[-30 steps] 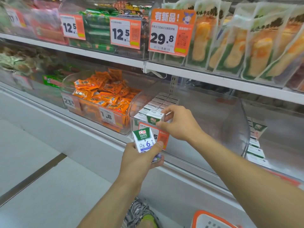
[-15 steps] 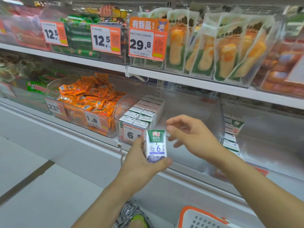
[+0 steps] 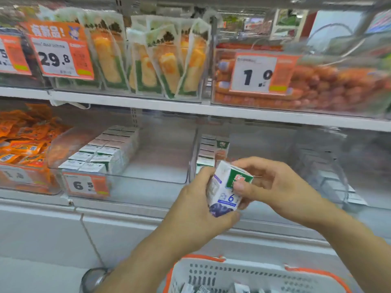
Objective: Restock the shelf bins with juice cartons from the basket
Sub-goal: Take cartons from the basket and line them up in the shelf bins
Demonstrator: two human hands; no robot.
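A small white juice carton (image 3: pixel 224 187) with a green top and a blueberry picture is gripped by both hands in front of the lower shelf. My left hand (image 3: pixel 196 206) wraps its left side and bottom. My right hand (image 3: pixel 268 187) pinches its right top corner. The clear shelf bin (image 3: pixel 160 176) with the 6.5 price tag holds rows of similar cartons (image 3: pixel 105 153) in its left part. Another clear bin (image 3: pixel 264 144) to the right has a stack of cartons (image 3: pixel 208 149) at its left edge. The white basket (image 3: pixel 249 273) with orange trim sits below, with cartons inside.
Orange snack packets (image 3: pixel 23 142) fill the bin at the far left. The upper shelf carries bagged yellow snacks (image 3: pixel 152 58) and a bin of orange sausages (image 3: pixel 317 85) with a 1.0 tag. A white shelf ledge (image 3: pixel 127 210) runs below the bins.
The view has swung right. My left hand carried the carton rightward, and my right hand, which had let go of a carton in the bin, has closed on this carton's top.
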